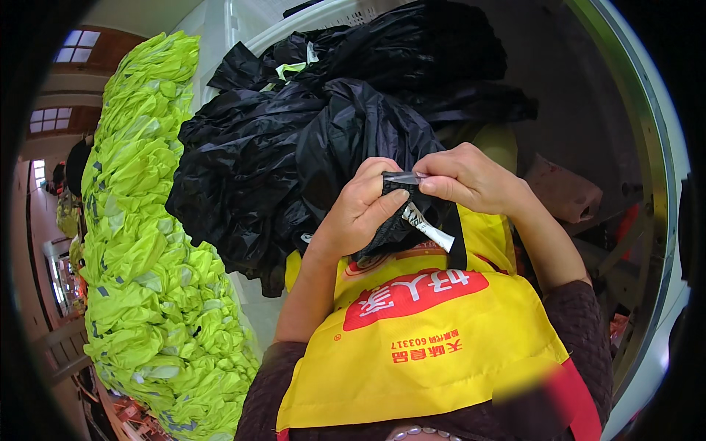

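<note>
Round whitish beads [423, 432] sit closest, at the wearer's neckline, then a bright yellow apron w/ a red printed patch [434, 393]. Past it both hands meet over a gathered black fabric edge [381, 237], held just above the apron at the near side of a big heap of thin, glossy black cloth [243, 154]. L hand [360, 211] is clamped on that edge, thumb on top; R hand [471, 178] pinches a small, narrow, shiny strip [401, 178] b/w thumb & fingers, right at the edge; clear plastic or metal, can't tell. Soft white label w/ dark print [430, 231] sticks out just below the L thumb. To do it well, I'd keep that thumb close to the strip so the cloth stays taut, use short, controlled R-hand moves, & keep the label clear, b/c cloth this thin probably snags easily. White smooth surface [259, 312] shows beside the heap, a white perforated plastic rim [353, 18] behind it. Over L, a long pile of crumpled neon-yellow cloth [143, 220]; over R, a pale metal frame [651, 158] & a pinkish-white bag [565, 189]. Far L: brown-framed windows [77, 45], plus clutter too small to ID.
</note>
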{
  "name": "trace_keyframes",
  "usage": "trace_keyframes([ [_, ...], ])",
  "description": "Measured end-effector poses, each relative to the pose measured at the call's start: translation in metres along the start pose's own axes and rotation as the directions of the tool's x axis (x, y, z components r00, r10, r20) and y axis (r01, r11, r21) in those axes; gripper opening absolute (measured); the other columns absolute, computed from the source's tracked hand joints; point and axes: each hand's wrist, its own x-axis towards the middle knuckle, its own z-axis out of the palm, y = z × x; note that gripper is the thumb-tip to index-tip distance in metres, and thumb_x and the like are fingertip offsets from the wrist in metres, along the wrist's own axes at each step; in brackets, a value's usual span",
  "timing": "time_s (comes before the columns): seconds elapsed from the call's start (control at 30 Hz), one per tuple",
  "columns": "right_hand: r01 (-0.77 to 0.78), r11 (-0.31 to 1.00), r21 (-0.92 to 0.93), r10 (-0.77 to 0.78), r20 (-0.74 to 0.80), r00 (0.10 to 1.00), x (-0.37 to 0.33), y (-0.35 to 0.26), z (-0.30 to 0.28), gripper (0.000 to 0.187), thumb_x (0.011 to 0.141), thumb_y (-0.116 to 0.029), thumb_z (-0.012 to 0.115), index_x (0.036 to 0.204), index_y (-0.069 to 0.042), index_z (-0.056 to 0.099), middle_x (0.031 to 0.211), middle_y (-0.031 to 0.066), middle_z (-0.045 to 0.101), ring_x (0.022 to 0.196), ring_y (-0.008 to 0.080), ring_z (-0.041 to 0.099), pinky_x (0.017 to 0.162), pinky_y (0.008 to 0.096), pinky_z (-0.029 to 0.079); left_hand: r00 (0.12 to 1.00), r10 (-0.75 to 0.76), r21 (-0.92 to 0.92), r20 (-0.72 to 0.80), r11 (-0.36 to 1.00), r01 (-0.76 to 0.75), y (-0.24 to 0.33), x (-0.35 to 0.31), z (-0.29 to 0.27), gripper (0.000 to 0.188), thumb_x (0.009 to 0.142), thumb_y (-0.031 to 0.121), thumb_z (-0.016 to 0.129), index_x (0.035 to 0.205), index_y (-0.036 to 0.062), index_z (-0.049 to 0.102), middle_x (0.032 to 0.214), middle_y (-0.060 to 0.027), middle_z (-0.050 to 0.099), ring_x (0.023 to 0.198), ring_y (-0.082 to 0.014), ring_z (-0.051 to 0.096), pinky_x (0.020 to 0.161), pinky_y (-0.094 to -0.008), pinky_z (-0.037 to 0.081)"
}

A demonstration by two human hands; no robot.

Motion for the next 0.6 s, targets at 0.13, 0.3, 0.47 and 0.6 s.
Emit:
trace_keyframes([
  [0.13, -0.032, 0.981, 0.194, 0.064, -0.158, 0.985, -0.003, 0.013, 0.012, 0.033, 0.091, -0.029, 0.046, 0.085, 0.0, 0.06, 0.067, 0.0089, 0.058, 0.059, 0.0206, 0.056, 0.056, 0.0312, 0.044, 0.999, 0.033, 0.027, -0.001, 0.999, -0.033, -0.003, 0.0, 0.001, 0.013, 0.086, 0.007, 0.052, 0.089, -0.0039, 0.057, 0.096, -0.0094, 0.053, 0.098, -0.0225, 0.046, 0.086, -0.0313, 0.036],
  [0.3, -0.219, 0.836, 0.503, 0.319, -0.122, 0.94, -0.009, 0.008, 0.01, 0.034, 0.091, -0.031, 0.045, 0.086, 0.0, 0.059, 0.062, 0.0038, 0.052, 0.057, 0.015, 0.05, 0.055, 0.027, 0.041, 1.0, -0.007, -0.007, -0.024, 1.0, 0.006, -0.006, -0.003, 0.0, 0.012, 0.085, 0.007, 0.052, 0.085, -0.0047, 0.056, 0.096, -0.0103, 0.053, 0.099, -0.023, 0.046, 0.088, -0.031, 0.036],
  [0.47, -0.231, 0.961, 0.153, 0.24, -0.045, 0.97, -0.017, 0.0, 0.003, 0.036, 0.09, -0.033, 0.044, 0.085, 0.0, 0.058, 0.068, 0.0073, 0.056, 0.063, 0.0166, 0.054, 0.058, 0.0259, 0.041, 0.998, 0.007, -0.043, -0.061, 0.999, -0.01, -0.004, -0.004, 0.0, 0.012, 0.085, 0.005, 0.051, 0.087, -0.0054, 0.056, 0.096, -0.0107, 0.053, 0.101, -0.023, 0.046, 0.089, -0.0311, 0.035],
  [0.6, -0.162, 0.976, 0.145, 0.164, 0.0, 0.987, -0.018, 0.006, 0.001, 0.036, 0.09, -0.032, 0.044, 0.085, 0.0, 0.059, 0.067, 0.0082, 0.056, 0.061, 0.0183, 0.055, 0.057, 0.0265, 0.042, 0.999, 0.01, -0.108, -0.038, 0.994, -0.014, -0.006, -0.006, -0.002, 0.014, 0.084, 0.005, 0.049, 0.089, -0.0058, 0.056, 0.099, -0.0105, 0.053, 0.103, -0.0228, 0.045, 0.09, -0.0312, 0.034],
])
